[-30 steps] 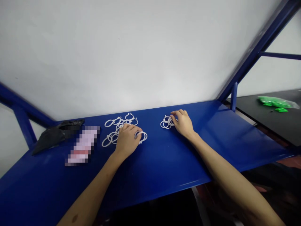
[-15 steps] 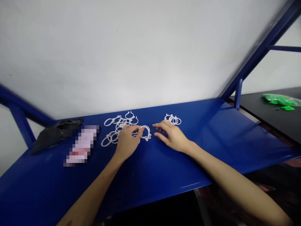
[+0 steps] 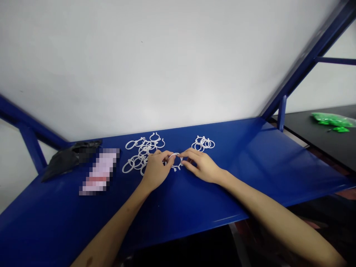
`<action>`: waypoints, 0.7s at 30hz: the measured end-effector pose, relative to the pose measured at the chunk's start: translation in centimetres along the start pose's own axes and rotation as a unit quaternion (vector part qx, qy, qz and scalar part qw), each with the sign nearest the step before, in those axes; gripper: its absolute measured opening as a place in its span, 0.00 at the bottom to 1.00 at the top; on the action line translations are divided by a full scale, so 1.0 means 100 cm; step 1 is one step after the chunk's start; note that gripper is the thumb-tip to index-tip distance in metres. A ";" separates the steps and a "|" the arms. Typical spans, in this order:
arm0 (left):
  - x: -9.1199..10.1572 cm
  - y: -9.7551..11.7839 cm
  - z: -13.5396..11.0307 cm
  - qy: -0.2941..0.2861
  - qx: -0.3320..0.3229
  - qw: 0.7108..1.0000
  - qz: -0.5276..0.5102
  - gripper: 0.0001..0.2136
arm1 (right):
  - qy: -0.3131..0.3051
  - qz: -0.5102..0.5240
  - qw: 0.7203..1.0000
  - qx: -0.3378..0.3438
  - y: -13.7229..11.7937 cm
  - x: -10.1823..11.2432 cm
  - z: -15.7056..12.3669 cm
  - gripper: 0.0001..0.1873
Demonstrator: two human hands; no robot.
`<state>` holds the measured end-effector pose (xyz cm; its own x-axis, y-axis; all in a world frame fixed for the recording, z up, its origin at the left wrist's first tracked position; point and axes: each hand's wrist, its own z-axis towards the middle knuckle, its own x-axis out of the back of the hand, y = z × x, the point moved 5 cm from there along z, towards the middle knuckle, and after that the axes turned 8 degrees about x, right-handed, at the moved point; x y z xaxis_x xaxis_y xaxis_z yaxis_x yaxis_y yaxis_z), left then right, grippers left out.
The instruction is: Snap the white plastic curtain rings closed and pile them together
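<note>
Over the blue table, my left hand (image 3: pixel 159 165) pinches a white plastic shower curtain ring (image 3: pixel 180 161) between thumb and fingers. The ring's knobbed ends point down toward me; fingers partly cover it, and I cannot tell whether it is one ring or two together. My right hand (image 3: pixel 202 165) has its fingertips closed on the right side of the same ring. A loose pile of similar white rings (image 3: pixel 136 162) lies beside and behind my left hand, partly hidden by it. Just beyond my right hand is a smaller group of rings (image 3: pixel 206 143).
Left on the blue table (image 3: pixel 172 211) are a black plastic bag (image 3: pixel 62 163) and a pixelated pinkish packet (image 3: pixel 100 172). Blue metal bars (image 3: pixel 281 111) slope up at both sides against a pale wall (image 3: pixel 178 66). A bag of green pieces (image 3: pixel 330 119) rests on a black table at right.
My right hand has come left and taken hold of the ring in my left hand. One more ring of the right group now shows. The view has shifted slightly.
</note>
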<state>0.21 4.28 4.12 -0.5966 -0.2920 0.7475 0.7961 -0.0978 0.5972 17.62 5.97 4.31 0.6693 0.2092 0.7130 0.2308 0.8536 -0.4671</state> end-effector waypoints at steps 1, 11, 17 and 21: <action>0.000 0.000 0.000 -0.003 -0.002 1.000 -0.007 0.10 | 0.005 0.005 1.000 -0.003 0.002 -0.001 0.000 0.11; -0.004 -0.011 0.004 -0.040 0.039 0.997 -0.047 0.08 | 0.076 0.044 0.994 -0.070 0.019 0.004 -0.001 0.13; -0.002 -0.005 0.000 0.045 -0.035 0.992 0.108 0.09 | 0.066 -0.002 0.996 -0.056 0.020 0.010 0.003 0.05; -0.006 0.003 -0.005 0.012 -0.090 0.992 0.090 0.11 | 0.061 0.002 0.997 -0.039 0.021 0.009 0.002 0.06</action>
<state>0.86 3.92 3.75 -0.4418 -0.3425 0.8292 0.8962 -0.2102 0.3907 18.57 8.03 4.10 0.7498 0.1499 0.6444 0.2789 0.8116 -0.5133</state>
